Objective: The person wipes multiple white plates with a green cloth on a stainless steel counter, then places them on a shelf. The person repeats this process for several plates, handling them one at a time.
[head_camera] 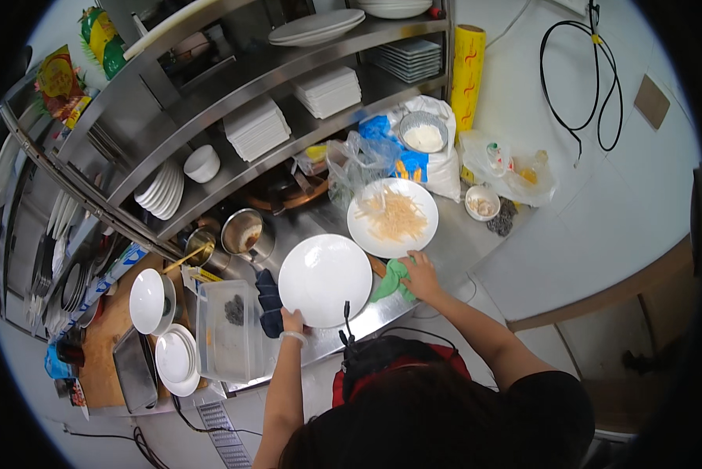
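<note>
My left hand (293, 320) grips the near left rim of a large white plate (325, 280), its thumb on the rim; the plate's face is bare. In my right hand (422, 275) is a green cloth (393, 280), bunched on the steel counter to the right of that plate. Just beyond the cloth, a second white plate (359, 231) holds a heap of pale, thin strips (393, 216). A dark folded cloth (268, 302) lies left of the plate that I hold. Part of a brown wooden thing shows between the two plates.
A clear plastic tub (206, 328) holds a dark scouring pad. Left of it are stacked plates (195, 366), a white bowl (149, 302) and a metal tray (135, 370). Metal pots (236, 228) stand behind. A small bowl (481, 203) sits right. Steel shelves (210, 102) overhang the counter.
</note>
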The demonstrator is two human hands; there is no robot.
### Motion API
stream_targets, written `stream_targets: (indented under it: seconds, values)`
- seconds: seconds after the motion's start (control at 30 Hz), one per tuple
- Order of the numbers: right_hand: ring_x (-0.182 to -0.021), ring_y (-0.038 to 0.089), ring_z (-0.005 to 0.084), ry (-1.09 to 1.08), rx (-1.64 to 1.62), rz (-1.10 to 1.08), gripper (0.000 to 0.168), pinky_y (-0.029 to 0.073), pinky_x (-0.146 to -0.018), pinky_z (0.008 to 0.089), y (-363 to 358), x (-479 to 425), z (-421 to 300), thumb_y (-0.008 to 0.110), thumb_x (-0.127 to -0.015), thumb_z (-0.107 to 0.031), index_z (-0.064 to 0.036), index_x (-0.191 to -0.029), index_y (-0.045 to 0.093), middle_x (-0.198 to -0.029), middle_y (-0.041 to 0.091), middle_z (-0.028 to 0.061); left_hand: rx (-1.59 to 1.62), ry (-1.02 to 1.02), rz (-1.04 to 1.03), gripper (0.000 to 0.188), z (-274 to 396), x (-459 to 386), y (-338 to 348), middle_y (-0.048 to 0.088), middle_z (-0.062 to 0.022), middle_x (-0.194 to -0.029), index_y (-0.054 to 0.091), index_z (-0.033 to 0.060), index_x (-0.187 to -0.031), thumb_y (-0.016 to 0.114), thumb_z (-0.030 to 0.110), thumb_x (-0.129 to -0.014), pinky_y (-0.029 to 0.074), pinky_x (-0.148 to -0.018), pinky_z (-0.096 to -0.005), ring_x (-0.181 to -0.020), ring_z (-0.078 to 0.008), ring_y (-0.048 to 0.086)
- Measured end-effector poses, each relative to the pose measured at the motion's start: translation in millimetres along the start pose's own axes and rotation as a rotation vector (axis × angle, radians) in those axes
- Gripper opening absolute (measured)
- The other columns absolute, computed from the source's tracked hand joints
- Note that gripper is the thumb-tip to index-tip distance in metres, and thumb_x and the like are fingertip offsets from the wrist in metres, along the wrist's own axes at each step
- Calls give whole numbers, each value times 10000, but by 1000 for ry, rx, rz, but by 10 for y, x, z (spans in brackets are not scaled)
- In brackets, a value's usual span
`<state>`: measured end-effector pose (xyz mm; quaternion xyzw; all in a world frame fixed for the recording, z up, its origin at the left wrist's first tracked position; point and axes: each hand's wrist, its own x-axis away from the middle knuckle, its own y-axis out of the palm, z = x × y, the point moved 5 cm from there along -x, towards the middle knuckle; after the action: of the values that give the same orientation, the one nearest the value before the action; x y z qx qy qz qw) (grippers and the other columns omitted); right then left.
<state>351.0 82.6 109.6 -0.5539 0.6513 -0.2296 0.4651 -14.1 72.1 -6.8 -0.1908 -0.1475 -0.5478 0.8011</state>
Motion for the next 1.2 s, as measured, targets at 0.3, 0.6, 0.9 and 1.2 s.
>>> stream_targets:
  seconds: [0.3, 0.6, 0.9, 1.2]
  values:
    - [-840, 498, 245, 97, -144, 105, 179, 409, -686, 346, 99, -51, 112, 579, -672, -47, -77, -849, 569, -876, 527, 61, 176, -67, -199, 341, 128, 207, -10, 495, -151, -998, 286, 73, -1139, 436, 61, -833, 546, -531, -383, -768, -261, 578]
    - [-810, 546, 112, 633, -1352, 71, 163, 468, -669, 263, -433, -255, 64, 472, -813, -26, -42, -973, 497, -942, 549, 45, 193, -47, -252, 374, 34, 121, -46, 477, -131, -1072, 262, 128, -1176, 427, 75, -845, 549, -517, -369, -835, -267, 571]
    - [-1023, 485, 256, 358, -2251, 690, 324, 402, -883, 422, -1121, -39, -144, 395, -874, -219, -42, -1143, 431, -1131, 489, 109, 246, -33, -268, 364, 38, 127, -3, 493, -122, -1032, 273, 130, -1158, 441, 82, -839, 536, -518, -362, -786, -253, 575]
    - [-1165, 346, 369, 160, -2397, 404, 598, 273, -972, 489, -1203, -103, -634, 369, -820, -510, -65, -1218, 404, -1264, 377, 175, 354, -108, -297, 339, -168, -54, -105, 521, -95, -1015, 283, 180, -1123, 467, 132, -842, 482, -463, -322, -770, -244, 575]
